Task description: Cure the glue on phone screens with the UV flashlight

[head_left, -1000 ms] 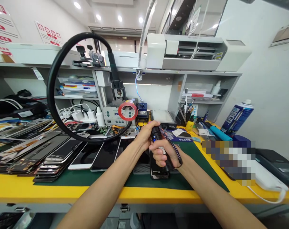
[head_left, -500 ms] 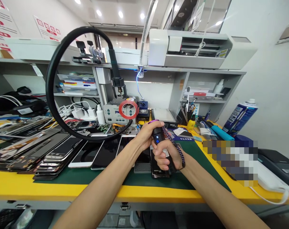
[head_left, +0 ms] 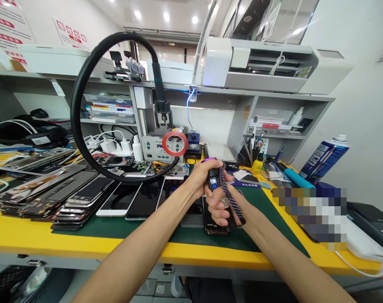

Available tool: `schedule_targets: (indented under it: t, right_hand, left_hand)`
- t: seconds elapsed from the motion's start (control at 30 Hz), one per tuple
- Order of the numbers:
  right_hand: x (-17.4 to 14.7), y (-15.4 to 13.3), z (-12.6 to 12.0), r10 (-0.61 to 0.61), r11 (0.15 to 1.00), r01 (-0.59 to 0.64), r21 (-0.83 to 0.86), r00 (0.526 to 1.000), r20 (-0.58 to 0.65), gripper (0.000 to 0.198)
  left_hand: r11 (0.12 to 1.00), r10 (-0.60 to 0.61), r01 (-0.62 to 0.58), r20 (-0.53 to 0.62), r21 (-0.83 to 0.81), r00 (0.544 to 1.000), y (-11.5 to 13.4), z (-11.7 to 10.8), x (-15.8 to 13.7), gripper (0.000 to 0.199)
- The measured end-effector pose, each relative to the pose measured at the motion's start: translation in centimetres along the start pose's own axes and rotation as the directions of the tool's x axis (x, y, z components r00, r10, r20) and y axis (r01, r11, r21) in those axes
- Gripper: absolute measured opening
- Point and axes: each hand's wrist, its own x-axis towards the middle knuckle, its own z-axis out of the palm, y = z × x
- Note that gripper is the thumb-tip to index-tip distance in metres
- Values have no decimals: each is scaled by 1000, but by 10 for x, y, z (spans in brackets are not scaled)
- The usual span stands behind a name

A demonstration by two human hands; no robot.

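Observation:
A black flashlight (head_left: 214,176) with a small lit display, a blue power symbol and a purple ring at its head is held between my two hands. My left hand (head_left: 198,178) is closed around its head end. Lower down, my right hand (head_left: 219,211) wraps its fingers round the body. A braided dark strap (head_left: 231,198) runs from the head end down to my right wrist. Beneath the hands, a stack of phones (head_left: 212,227) lies on the green mat (head_left: 175,234), partly hidden. White-framed and dark phone screens (head_left: 119,201) lie left of it.
Stacked phone parts (head_left: 80,198) fill the bench's left side. A hot-air station (head_left: 153,147) with a looping black hose (head_left: 76,101) and red tape roll (head_left: 164,145) stands behind. At right are a blue spray can (head_left: 325,158), a yellow bottle (head_left: 257,164) and a blurred patch.
The view has shifted, so the bench appears slightly further right. Both hands keep their hold on the flashlight. The strap hangs straighter across the right hand, and the display shows more plainly.

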Motion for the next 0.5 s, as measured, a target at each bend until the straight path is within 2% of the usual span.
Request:
schedule_targets:
  t: [0.07,0.13,0.27,0.33,0.5]
  right_hand:
    - [0,2,4,-24,999,22,-29,995,-93,32]
    - [3,4,7,-12,995,-8,-101,980,-199,32]
    - [13,8,2,-96,968,-5,-252,917,-386,29]
    - [17,9,-3,-103,964,-10,-266,906,-410,28]
    - [17,6,-1,-89,962,-29,-271,905,-415,28]
  left_hand:
    - [1000,10,-9,-37,17,999,-2,0,1,19]
    - [999,20,-16,-65,51,998,-3,1,2,20]
    - [979,131,-98,-181,181,975,-8,2,5,16]
    - [973,153,-109,-219,202,964,-9,1,6,17]
    - [979,118,-78,-212,189,970,-8,-2,7,22]
